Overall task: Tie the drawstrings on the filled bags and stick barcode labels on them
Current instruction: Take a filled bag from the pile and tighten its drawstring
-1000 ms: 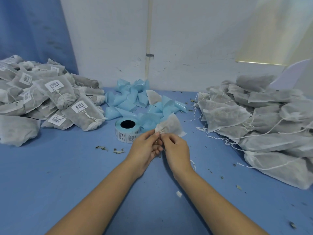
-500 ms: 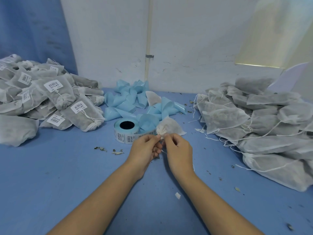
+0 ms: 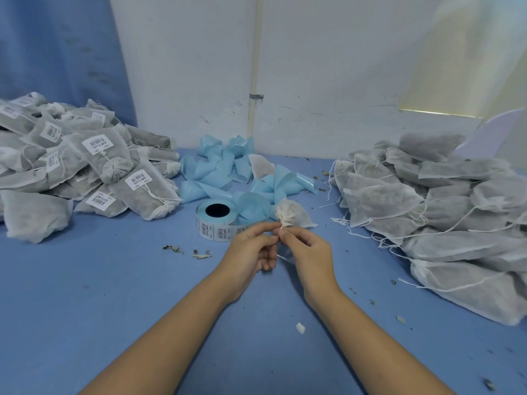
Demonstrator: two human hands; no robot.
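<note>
A small white mesh bag (image 3: 293,215) lies on the blue table (image 3: 114,295) at the centre, its mouth gathered shut and facing me. My left hand (image 3: 251,249) and my right hand (image 3: 308,249) meet just below it, each pinching the thin white drawstring (image 3: 281,228) where it leaves the bag's mouth. A loose length of string trails down between the two hands. The roll of barcode labels (image 3: 215,220) stands just left of the bag, touching neither hand.
A pile of tied, labelled bags (image 3: 94,172) fills the left side. Open bags with loose strings (image 3: 427,212) are heaped on the right. Curled blue label backings (image 3: 228,172) lie behind the roll. Leaf crumbs (image 3: 185,250) dot the table. A white wall stands behind.
The bag's mouth has closed from a loose opening into a tight pucker. Both hands have slid a little lower, away from the bag, along the string.
</note>
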